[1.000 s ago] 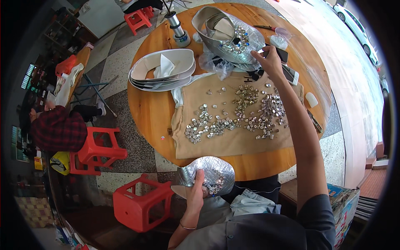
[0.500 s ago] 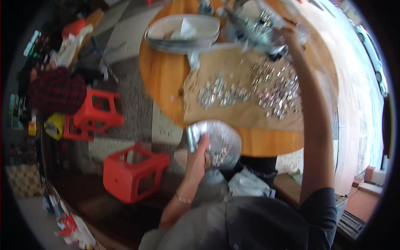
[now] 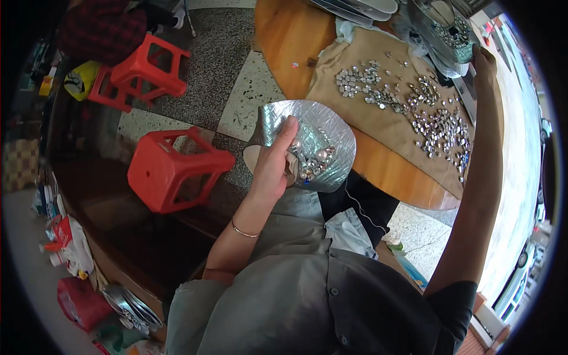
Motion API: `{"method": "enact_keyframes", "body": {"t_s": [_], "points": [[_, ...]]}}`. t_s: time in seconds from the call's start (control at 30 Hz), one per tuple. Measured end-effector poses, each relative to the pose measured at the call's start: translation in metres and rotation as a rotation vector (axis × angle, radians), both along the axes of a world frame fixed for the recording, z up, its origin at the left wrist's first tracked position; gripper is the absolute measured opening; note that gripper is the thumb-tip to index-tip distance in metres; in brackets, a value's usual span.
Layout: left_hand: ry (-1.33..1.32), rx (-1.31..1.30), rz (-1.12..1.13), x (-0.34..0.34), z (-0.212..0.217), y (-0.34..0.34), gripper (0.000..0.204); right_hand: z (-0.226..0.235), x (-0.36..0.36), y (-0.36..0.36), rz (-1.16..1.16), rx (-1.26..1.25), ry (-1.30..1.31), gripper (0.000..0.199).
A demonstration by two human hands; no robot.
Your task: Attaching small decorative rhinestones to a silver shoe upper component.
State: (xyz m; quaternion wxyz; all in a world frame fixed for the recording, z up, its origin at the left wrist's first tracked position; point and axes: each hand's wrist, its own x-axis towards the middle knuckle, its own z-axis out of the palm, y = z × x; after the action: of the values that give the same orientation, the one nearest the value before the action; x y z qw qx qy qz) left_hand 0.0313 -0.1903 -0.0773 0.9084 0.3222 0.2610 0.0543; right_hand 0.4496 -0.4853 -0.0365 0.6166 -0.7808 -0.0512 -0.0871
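My left hand (image 3: pixel 277 158) is closed on a curved, shiny silver sheet (image 3: pixel 331 115) with a beige underside, thumb on top and fingers beneath. A cluster of clear stones and pearl-like beads (image 3: pixel 313 163) sits on the sheet beside the thumb. At the table's far right, my right hand (image 3: pixel 486 64) reaches out with bent fingers at the edge of a pale silvery piece (image 3: pixel 452 56) that bears more stones. What the fingertips pinch there is too small to make out. Many loose clear stones (image 3: pixel 441 127) lie on a brown cloth (image 3: pixel 349 53) between the hands.
The cloth covers part of a round wooden table (image 3: pixel 290 35). White trays (image 3: pixel 349 10) stand at its far edge. Red plastic stools (image 3: pixel 171 168) are on the left, near a person in a checked shirt (image 3: pixel 103 29). More silver sheets (image 3: pixel 131 310) lie at the lower left.
The view has swung so that the table sits higher and further right. My left hand still holds the silver sheet. My right hand remains by the silvery pile at the far right.
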Motion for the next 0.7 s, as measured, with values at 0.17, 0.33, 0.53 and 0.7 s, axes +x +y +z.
{"method": "enact_keyframes", "body": {"t_s": [0.17,0.33,0.53,0.7], "points": [[-0.098,-0.093,0.170,-0.008,0.013,0.004,0.044,-0.006,0.027,-0.015,0.023,-0.167,0.027,0.034],[-0.235,0.017,0.462,-0.013,0.000,0.007,0.053,-0.005,0.038,-0.017,0.182,-0.242,0.092,0.041],[-0.208,0.021,0.739,-0.021,-0.005,0.023,0.058,0.007,0.016,0.032,0.260,0.029,-0.200,0.037],[-0.251,0.022,0.764,-0.024,-0.001,0.031,0.058,0.029,0.008,0.057,0.240,-0.071,-0.421,0.036]]}}
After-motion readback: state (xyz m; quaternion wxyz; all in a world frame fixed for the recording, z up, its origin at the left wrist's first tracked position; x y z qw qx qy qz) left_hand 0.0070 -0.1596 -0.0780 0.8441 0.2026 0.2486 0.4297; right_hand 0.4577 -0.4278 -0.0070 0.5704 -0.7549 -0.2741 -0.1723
